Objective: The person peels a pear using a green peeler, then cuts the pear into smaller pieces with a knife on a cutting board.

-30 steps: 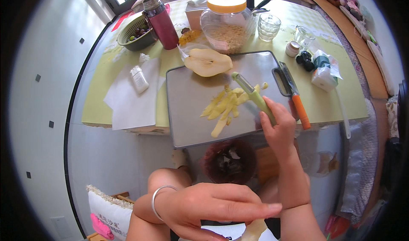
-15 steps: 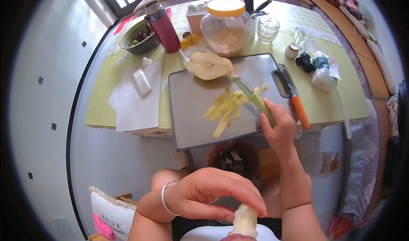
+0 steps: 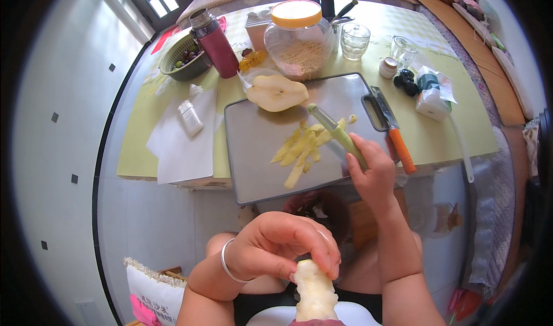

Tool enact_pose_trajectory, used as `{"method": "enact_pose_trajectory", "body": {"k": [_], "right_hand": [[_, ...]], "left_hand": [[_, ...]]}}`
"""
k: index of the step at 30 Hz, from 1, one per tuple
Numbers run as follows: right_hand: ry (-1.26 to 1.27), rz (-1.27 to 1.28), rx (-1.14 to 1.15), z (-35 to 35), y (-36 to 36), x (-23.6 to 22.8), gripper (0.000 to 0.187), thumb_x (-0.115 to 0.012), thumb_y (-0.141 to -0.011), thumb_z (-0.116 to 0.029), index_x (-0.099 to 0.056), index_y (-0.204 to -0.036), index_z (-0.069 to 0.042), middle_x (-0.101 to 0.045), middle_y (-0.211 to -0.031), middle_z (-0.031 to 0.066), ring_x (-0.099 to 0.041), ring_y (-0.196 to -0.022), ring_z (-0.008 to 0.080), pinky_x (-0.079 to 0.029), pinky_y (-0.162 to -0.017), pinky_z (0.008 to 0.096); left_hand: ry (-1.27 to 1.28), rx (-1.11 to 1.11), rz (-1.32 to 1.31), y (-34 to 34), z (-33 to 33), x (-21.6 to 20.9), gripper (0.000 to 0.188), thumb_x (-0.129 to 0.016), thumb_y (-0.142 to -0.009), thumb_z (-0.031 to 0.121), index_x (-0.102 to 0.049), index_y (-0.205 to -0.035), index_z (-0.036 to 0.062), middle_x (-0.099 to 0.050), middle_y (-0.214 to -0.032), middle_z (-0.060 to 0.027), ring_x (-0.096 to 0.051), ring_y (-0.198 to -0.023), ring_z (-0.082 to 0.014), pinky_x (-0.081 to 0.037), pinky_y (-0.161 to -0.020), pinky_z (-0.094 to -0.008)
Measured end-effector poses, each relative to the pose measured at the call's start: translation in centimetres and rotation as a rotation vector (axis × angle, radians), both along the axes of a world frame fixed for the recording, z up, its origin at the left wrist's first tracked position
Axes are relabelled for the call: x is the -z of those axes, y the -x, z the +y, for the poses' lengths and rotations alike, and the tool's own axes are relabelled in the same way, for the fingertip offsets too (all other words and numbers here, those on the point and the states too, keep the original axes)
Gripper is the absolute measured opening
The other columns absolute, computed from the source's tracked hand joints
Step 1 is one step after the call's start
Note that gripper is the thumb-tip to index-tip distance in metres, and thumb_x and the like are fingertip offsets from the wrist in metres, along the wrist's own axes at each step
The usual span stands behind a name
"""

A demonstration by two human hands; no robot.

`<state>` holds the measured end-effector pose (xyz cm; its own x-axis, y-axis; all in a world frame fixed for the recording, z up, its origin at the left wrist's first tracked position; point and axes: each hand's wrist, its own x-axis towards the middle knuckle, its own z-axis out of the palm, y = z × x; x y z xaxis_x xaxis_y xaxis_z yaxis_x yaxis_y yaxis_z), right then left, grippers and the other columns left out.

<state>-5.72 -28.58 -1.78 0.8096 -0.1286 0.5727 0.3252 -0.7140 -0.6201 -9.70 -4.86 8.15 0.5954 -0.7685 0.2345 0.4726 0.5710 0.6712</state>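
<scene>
Eating seems the step in hand; the next move calls for a steady pinch. The left hand (image 3: pixel 282 242) grips a bitten fruit piece (image 3: pixel 315 294), likely pear, by its far end between thumb and fingertips, short of the cutting board's (image 3: pixel 253 153) near edge. The right hand (image 3: pixel 373 167) wraps a green peeler (image 3: pixel 340 135) toward the near right corner; a pear half (image 3: pixel 276 93) rests at the far left.

A pale green table (image 3: pixel 468 131) carries a cutting board (image 3: pixel 253 167), red flask (image 3: pixel 220 54), lidded jar (image 3: pixel 299 45) and basket (image 3: pixel 193 70).
</scene>
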Motion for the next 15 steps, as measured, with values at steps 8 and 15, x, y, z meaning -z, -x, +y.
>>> {"method": "enact_pose_trajectory", "body": {"k": [8,15], "right_hand": [[0.016,0.016,0.007,0.0,0.1,-0.2,0.036,-0.072,-0.088,-0.012,-0.069,-0.123,-0.004,-0.069,-0.092,0.0145,-0.067,-0.078,0.0346,-0.054,-0.07,0.043],[0.032,0.002,0.011,0.0,0.0,0.0,0.035,-0.071,-0.088,-0.012,-0.07,-0.122,-0.004,-0.069,-0.092,0.0143,-0.068,-0.078,0.0348,-0.054,-0.069,0.0435]], "left_hand": [[0.069,-0.024,-0.064,-0.3,0.4,0.7,0.027,-0.077,-0.089,0.011,-0.07,-0.108,-0.0068,-0.072,-0.106,-0.0196,-0.066,-0.106,-0.0304,-0.05,-0.1,-0.0436],[0.046,-0.148,-0.074,-1.3,0.4,1.5,0.026,-0.08,-0.086,0.007,-0.069,-0.106,-0.005,-0.071,-0.105,-0.0194,-0.068,-0.102,-0.0301,-0.05,-0.103,-0.0465]]}}
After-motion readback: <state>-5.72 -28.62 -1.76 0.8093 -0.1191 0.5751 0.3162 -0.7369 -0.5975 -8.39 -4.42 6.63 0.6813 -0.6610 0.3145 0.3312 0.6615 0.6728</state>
